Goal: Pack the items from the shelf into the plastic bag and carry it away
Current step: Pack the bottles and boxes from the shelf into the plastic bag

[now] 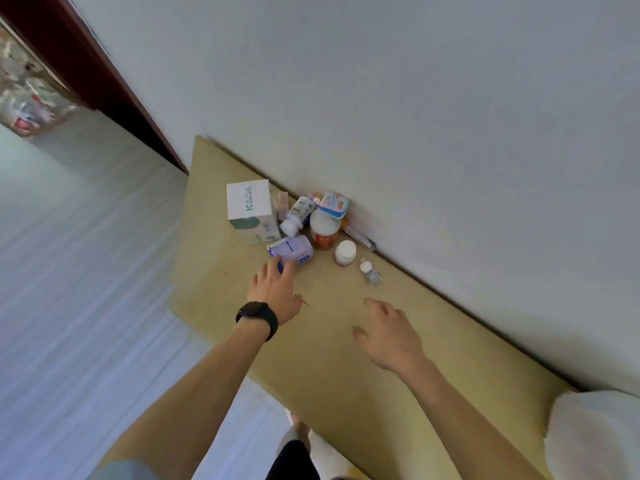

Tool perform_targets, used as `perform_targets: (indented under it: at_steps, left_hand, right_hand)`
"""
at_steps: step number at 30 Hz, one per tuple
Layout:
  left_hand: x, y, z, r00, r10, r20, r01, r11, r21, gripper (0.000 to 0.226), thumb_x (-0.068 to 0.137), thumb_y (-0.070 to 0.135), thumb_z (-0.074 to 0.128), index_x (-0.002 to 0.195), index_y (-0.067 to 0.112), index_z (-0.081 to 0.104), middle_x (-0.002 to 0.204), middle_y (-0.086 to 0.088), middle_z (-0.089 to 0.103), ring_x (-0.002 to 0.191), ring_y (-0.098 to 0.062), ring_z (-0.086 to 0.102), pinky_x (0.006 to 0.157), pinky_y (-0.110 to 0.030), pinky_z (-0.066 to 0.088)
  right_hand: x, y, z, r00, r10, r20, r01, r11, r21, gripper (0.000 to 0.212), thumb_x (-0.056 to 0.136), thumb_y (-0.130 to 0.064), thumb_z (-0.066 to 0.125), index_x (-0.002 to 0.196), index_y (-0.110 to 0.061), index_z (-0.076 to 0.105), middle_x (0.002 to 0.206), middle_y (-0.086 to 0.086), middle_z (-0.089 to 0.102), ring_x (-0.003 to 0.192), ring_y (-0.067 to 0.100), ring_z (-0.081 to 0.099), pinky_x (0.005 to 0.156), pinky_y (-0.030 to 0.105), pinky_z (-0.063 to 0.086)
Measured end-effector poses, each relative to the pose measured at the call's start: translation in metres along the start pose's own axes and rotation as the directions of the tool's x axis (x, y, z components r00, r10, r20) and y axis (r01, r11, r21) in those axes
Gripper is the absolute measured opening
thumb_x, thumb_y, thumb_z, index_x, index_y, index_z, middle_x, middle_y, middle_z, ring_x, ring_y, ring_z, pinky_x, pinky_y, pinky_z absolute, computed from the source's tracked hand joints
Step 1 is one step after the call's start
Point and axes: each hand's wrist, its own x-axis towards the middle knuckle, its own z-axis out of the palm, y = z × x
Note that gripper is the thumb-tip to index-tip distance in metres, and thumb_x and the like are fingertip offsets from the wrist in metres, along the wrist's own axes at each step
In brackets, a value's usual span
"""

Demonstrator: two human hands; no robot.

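First pickup: left hand (275,289), fingers spread, touched a blue packet (291,250) on the shelf (346,375); right hand (389,339) hovered slack. Next, probably, a grip.

Mid-frame: one white-and-green cardboard box (251,209), four white-capped plastic bottles (297,216), one blue-and-white soft packet (291,250), one foil-lidded plastic tub (334,204). Smaller things behind them are too blurred to count.

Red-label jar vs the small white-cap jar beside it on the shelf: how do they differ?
The red-label jar is clearly bigger than the small jar. Its label is red-orange; the small jar's band looks dark pink. The red-label jar stands in the cluster with a blue-and-white pack against its lid; the small jar stands apart with nothing on it. Both are upright with white lids.
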Motion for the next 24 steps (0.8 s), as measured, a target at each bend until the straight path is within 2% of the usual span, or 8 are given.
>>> perform_targets:
  at_steps: [5, 8, 10, 12, 14, 18, 20, 24]
  left_hand:
    - [0.048, -0.022, 0.000, 0.999, 0.034, -0.042, -0.032, 0.998, 0.047, 0.080, 0.079, 0.023, 0.060, 0.149, 0.030, 0.024, 0.149, -0.014, 0.028, 0.132, -0.038, 0.033, 0.104, -0.044, 0.034]
    - [0.062, -0.032, 0.005, 0.995, 0.093, -0.030, -0.092, 0.995, 0.035, 0.083, 0.085, 0.020, 0.057, 0.153, 0.037, 0.012, 0.153, -0.007, 0.031, 0.131, -0.035, 0.038, 0.099, -0.044, 0.039]
    - [0.063, -0.034, 0.006, 0.993, 0.107, -0.054, -0.104, 0.993, 0.053, 0.082, 0.087, 0.022, 0.057, 0.154, 0.036, 0.011, 0.148, -0.003, 0.039, 0.122, -0.033, 0.046, 0.090, -0.043, 0.043]
    - [0.058, -0.031, 0.008, 0.994, 0.077, -0.073, -0.073, 0.996, 0.060, 0.077, 0.085, 0.025, 0.060, 0.151, 0.032, 0.020, 0.138, -0.004, 0.047, 0.113, -0.033, 0.051, 0.083, -0.041, 0.044]
    - [0.050, -0.023, 0.010, 0.998, 0.035, -0.059, -0.031, 0.998, 0.063, 0.074, 0.081, 0.027, 0.061, 0.146, 0.028, 0.025, 0.130, -0.006, 0.052, 0.108, -0.032, 0.053, 0.080, -0.039, 0.043]
    - [0.025, -0.006, 0.023, 0.998, -0.008, 0.063, 0.001, 0.994, 0.105, 0.097, 0.076, 0.033, 0.065, 0.150, 0.042, 0.002, 0.129, -0.008, 0.050, 0.109, -0.031, 0.054, 0.083, -0.040, 0.042]
    - [0.008, 0.003, 0.036, 0.991, -0.042, 0.125, 0.027, 0.992, 0.123, 0.095, 0.078, 0.038, 0.065, 0.149, 0.043, 0.002, 0.128, -0.011, 0.050, 0.108, -0.031, 0.054, 0.084, -0.041, 0.043]
    - [-0.034, 0.021, 0.064, 0.980, -0.107, 0.169, 0.120, 0.990, -0.068, 0.085, 0.073, 0.043, 0.068, 0.140, 0.037, 0.015, 0.111, -0.008, 0.051, 0.095, -0.032, 0.056, 0.079, -0.043, 0.052]
  right_hand:
    - [0.089, -0.002, -0.004, 0.991, 0.080, -0.109, -0.074, 0.996, 0.057, 0.073, 0.087, -0.039, 0.056, 0.151, -0.027, 0.024, 0.154, 0.009, 0.031, 0.133, 0.038, 0.039, 0.105, 0.047, 0.040]
    - [0.122, 0.001, -0.001, 0.992, 0.056, -0.109, -0.058, 0.998, -0.017, 0.071, 0.089, -0.038, 0.054, 0.151, -0.032, 0.020, 0.154, 0.007, 0.029, 0.135, 0.035, 0.037, 0.105, 0.049, 0.041]
    - [0.126, 0.003, 0.003, 0.992, 0.072, -0.107, -0.083, 0.992, -0.094, 0.059, 0.094, -0.035, 0.051, 0.148, -0.032, 0.027, 0.142, 0.009, 0.039, 0.125, 0.035, 0.043, 0.096, 0.046, 0.046]
    - [0.118, 0.006, 0.012, 0.982, 0.108, -0.156, -0.120, 0.990, -0.068, 0.048, 0.095, -0.026, 0.049, 0.140, -0.031, 0.033, 0.124, 0.010, 0.044, 0.111, 0.034, 0.047, 0.081, 0.041, 0.047]
    - [0.104, 0.014, 0.029, 0.970, 0.175, -0.172, -0.178, 0.984, -0.006, 0.046, 0.095, -0.017, 0.047, 0.137, -0.027, 0.032, 0.119, 0.011, 0.043, 0.104, 0.035, 0.048, 0.075, 0.040, 0.044]
    - [0.060, 0.033, 0.060, 0.956, 0.271, -0.116, -0.260, 0.960, 0.101, 0.048, 0.095, -0.016, 0.045, 0.140, -0.021, 0.029, 0.125, 0.015, 0.042, 0.104, 0.039, 0.051, 0.083, 0.043, 0.045]
    - [0.030, 0.047, 0.068, 0.962, 0.270, -0.049, -0.248, 0.931, 0.267, 0.047, 0.096, -0.018, 0.047, 0.141, -0.021, 0.034, 0.128, 0.015, 0.046, 0.106, 0.038, 0.056, 0.086, 0.038, 0.045]
    - [-0.050, 0.081, 0.065, 0.972, 0.233, -0.034, -0.166, 0.780, 0.604, 0.039, 0.097, -0.025, 0.056, 0.132, -0.033, 0.041, 0.119, 0.006, 0.060, 0.095, 0.015, 0.064, 0.079, 0.031, 0.047]
